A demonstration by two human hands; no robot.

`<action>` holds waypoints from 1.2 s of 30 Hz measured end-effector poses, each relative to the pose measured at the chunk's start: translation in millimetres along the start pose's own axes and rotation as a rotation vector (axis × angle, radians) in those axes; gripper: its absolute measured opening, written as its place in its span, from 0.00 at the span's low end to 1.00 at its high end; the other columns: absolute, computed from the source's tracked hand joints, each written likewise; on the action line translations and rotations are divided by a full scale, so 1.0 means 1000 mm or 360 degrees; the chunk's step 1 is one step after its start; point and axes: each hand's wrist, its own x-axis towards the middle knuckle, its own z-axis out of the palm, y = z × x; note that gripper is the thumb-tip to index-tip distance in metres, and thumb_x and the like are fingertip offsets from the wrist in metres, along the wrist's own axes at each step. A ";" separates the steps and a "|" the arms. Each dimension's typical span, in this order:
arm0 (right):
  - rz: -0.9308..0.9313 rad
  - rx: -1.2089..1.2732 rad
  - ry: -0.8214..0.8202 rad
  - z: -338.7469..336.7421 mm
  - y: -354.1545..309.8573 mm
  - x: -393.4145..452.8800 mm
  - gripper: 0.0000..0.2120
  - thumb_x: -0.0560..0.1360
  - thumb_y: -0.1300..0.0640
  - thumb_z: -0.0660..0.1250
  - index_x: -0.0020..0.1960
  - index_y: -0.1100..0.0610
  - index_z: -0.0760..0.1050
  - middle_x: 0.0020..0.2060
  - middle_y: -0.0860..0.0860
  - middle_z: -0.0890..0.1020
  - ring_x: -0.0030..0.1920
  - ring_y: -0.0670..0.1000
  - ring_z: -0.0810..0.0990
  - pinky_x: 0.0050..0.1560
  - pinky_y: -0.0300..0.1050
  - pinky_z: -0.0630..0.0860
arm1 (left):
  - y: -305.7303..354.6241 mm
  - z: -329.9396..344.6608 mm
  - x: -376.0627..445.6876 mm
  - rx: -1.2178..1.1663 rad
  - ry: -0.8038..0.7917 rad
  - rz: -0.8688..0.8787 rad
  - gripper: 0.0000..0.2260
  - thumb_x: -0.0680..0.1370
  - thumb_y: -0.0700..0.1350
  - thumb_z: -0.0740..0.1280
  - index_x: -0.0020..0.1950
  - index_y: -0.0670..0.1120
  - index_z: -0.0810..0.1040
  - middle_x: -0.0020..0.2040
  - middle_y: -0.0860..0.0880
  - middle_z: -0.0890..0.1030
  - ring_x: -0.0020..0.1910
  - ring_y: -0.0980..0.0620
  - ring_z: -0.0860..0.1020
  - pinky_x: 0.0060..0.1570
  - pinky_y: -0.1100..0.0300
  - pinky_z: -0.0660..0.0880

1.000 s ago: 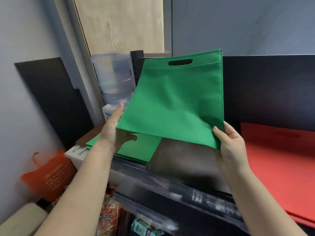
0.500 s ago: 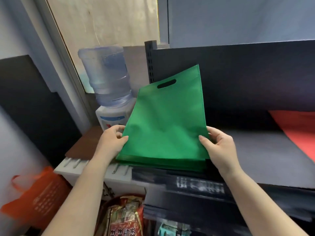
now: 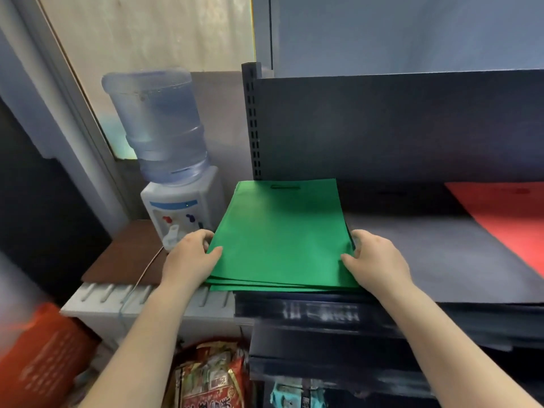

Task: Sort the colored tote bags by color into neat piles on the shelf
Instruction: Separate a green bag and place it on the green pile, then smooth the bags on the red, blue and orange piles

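Green tote bags [image 3: 282, 231]: a flat pile, laid on the dark shelf [image 3: 441, 260] at its left end, hard against the slotted upright [image 3: 253, 122]. Long axis runs from the shelf's front lip back toward the rear panel; handle cut-out [image 3: 285, 187] is at the far end. Near edges are seen slightly fanned, three or four layers showing unevenly at the front lip.

Left hand [image 3: 191, 256]: set against the pile's near-left edge, thumb laid on the top bag, fingers curled at the side; whether the layers are pinched cannot be told.

Right hand [image 3: 374, 260]: set against the near-right edge, thumb on top, fingers curled down beside the stack; grip likewise cannot be told.

Relation of note: the pile lies directly ahead and between both hands, each equally near its own side; squaring is judged to call for an inward press from both sides, then a push at the front edge.

Red tote bags [image 3: 506, 216]: a separate pile, well to the right of the green pile on the same shelf.

Water dispenser [image 3: 173, 178]: just left of the green pile, off the shelf.
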 end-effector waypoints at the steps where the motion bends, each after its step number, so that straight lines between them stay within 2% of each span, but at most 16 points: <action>1: -0.0009 -0.0011 0.0023 -0.002 0.000 0.001 0.21 0.76 0.52 0.65 0.67 0.54 0.67 0.51 0.49 0.79 0.49 0.54 0.77 0.38 0.44 0.70 | 0.004 -0.001 0.000 0.0109 0.0052 0.0020 0.19 0.75 0.51 0.68 0.64 0.47 0.74 0.51 0.49 0.76 0.52 0.47 0.74 0.49 0.54 0.70; 3: -0.0060 -0.0077 0.0107 -0.010 0.003 0.001 0.22 0.77 0.51 0.63 0.69 0.53 0.65 0.54 0.50 0.78 0.51 0.54 0.77 0.38 0.44 0.68 | 0.018 0.000 0.001 0.0248 0.0156 0.0096 0.22 0.75 0.54 0.67 0.67 0.47 0.71 0.59 0.45 0.75 0.58 0.44 0.73 0.54 0.51 0.69; 7: -0.0228 -0.0423 0.0233 -0.041 0.021 0.001 0.18 0.77 0.50 0.61 0.65 0.53 0.67 0.57 0.50 0.74 0.55 0.54 0.75 0.39 0.44 0.67 | 0.070 0.005 -0.002 0.0368 0.0217 0.0376 0.24 0.76 0.55 0.64 0.69 0.48 0.69 0.64 0.46 0.74 0.62 0.43 0.71 0.58 0.49 0.67; 10: -0.0247 -0.0653 0.0220 -0.076 0.050 -0.003 0.19 0.77 0.49 0.61 0.66 0.54 0.66 0.58 0.50 0.71 0.58 0.54 0.71 0.45 0.46 0.69 | 0.127 0.013 -0.009 0.0492 0.0246 0.0653 0.24 0.77 0.55 0.63 0.71 0.47 0.67 0.65 0.47 0.73 0.63 0.44 0.71 0.57 0.51 0.66; 16: -0.0202 -0.0950 0.0316 -0.161 0.134 -0.029 0.21 0.76 0.45 0.61 0.66 0.53 0.66 0.60 0.50 0.72 0.62 0.55 0.70 0.51 0.48 0.69 | 0.256 0.047 -0.048 0.0678 0.0244 0.1115 0.24 0.77 0.57 0.61 0.69 0.48 0.67 0.63 0.48 0.73 0.61 0.46 0.72 0.54 0.53 0.66; 21: -0.0040 -0.1109 0.0366 -0.239 0.229 -0.075 0.22 0.77 0.45 0.60 0.67 0.53 0.65 0.61 0.51 0.72 0.62 0.55 0.70 0.53 0.49 0.68 | 0.371 0.090 -0.104 0.0601 0.0200 0.1301 0.23 0.77 0.58 0.60 0.68 0.47 0.67 0.63 0.48 0.72 0.61 0.46 0.71 0.53 0.53 0.66; 28: 0.0331 -0.1240 0.0386 -0.337 0.360 -0.152 0.24 0.77 0.45 0.61 0.69 0.54 0.64 0.63 0.53 0.71 0.63 0.56 0.70 0.57 0.49 0.69 | 0.523 0.158 -0.202 0.0399 0.0137 0.1692 0.23 0.77 0.58 0.60 0.68 0.47 0.68 0.63 0.48 0.72 0.62 0.45 0.70 0.56 0.51 0.65; 32: 0.0556 -0.1315 0.0427 -0.381 0.422 -0.192 0.23 0.77 0.44 0.60 0.67 0.54 0.66 0.64 0.53 0.72 0.64 0.56 0.70 0.58 0.52 0.68 | 0.600 0.194 -0.248 0.0335 0.0082 0.1940 0.23 0.78 0.57 0.60 0.69 0.48 0.66 0.64 0.48 0.71 0.63 0.45 0.69 0.58 0.51 0.64; 36: 0.0767 -0.1389 0.0405 -0.415 0.480 -0.221 0.25 0.77 0.43 0.59 0.70 0.53 0.64 0.66 0.52 0.71 0.66 0.55 0.68 0.60 0.51 0.67 | 0.674 0.228 -0.286 0.0249 0.0031 0.2123 0.23 0.78 0.57 0.60 0.69 0.48 0.66 0.65 0.48 0.71 0.63 0.45 0.69 0.58 0.51 0.63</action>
